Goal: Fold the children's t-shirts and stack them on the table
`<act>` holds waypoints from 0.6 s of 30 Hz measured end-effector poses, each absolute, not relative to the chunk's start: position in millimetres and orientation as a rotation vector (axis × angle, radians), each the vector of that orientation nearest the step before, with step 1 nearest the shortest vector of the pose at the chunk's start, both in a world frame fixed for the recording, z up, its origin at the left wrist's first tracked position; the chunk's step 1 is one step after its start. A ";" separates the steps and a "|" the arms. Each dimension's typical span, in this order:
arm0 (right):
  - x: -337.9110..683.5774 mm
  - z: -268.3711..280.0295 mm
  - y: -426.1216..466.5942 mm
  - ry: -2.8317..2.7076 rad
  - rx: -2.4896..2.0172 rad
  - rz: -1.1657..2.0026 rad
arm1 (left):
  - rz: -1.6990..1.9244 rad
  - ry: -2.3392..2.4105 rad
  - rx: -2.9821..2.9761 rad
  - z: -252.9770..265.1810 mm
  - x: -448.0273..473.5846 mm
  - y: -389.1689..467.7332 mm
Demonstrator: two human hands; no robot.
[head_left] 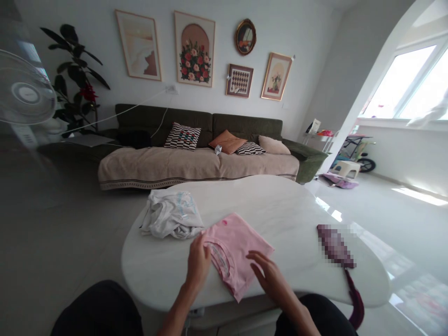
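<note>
pink shirt point(241, 247) folded near the near rim of the white table point(280, 198)

from my end of the feed, the dark green sofa point(247, 126) is the biggest thing, set beyond the table, with a beige throw point(199, 165) over its seat. the table comes next: a rounded, marble-like top just in front of the wearer. a fan point(26, 93) stands off to the left, its head cut by the frame, with a tall plant point(72, 74) behind it.

two dark-clad knees point(100, 308) flank the near rim, so i read them as the closest obstacles below the forearms. on the left of the tabletop sits a crumpled white garment point(171, 214), right beside the pink shirt's far left corner; i can't tell whether they touch. a wide stretch of marble runs from the shirt to a pixelated maroon thing point(334, 245) on the right, whose dark strap point(356, 301) hangs over the rim. more marble shows beyond the shirt, toward the sofa.

the shirt lies flat, its collar point(220, 259) turned toward the left hand point(198, 261) and its lowest corner by the near rim. i see that hand's thumb and fingers closed on the shirt's left edge. the right hand point(268, 270) is loosely spread with nothing gripped, its fingertips over the shirt's right part; i can't tell if they touch it.

farther right, a small rack point(320, 137) carries a red item point(327, 133), too small for me to make out.
</note>
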State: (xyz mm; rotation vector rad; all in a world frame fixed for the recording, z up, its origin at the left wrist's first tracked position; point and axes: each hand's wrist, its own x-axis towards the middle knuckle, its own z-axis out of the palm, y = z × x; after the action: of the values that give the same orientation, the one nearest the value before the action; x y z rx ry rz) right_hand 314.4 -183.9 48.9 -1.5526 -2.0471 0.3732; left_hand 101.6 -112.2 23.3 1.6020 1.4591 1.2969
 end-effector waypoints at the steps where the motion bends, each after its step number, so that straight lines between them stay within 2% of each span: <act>1: 324.6 45.4 -169.5 -2.016 -1.629 0.297 | 1.199 1.387 1.789 21.2 112.7 -129.2; 4: 348.4 34.7 -130.5 -2.037 -1.835 0.207 | 0.773 1.177 2.188 13.5 146.3 -174.0; 7: 358.3 21.5 -117.5 -2.076 -1.934 0.263 | 0.520 1.183 2.292 10.4 160.8 -194.4; 14: 366.2 -9.3 -168.5 -1.893 -2.133 0.053 | 0.527 1.136 2.359 21.1 139.8 -161.5; 18: 339.1 -13.7 -203.4 -1.799 -2.231 -0.042 | 0.696 1.406 2.408 13.9 130.9 -126.8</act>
State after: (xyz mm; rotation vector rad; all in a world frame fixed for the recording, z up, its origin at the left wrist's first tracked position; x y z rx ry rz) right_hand 339.1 -203.4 -13.7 -2.2315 -1.7988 -0.0422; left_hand 130.9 -126.8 13.9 2.4083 1.4064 0.6957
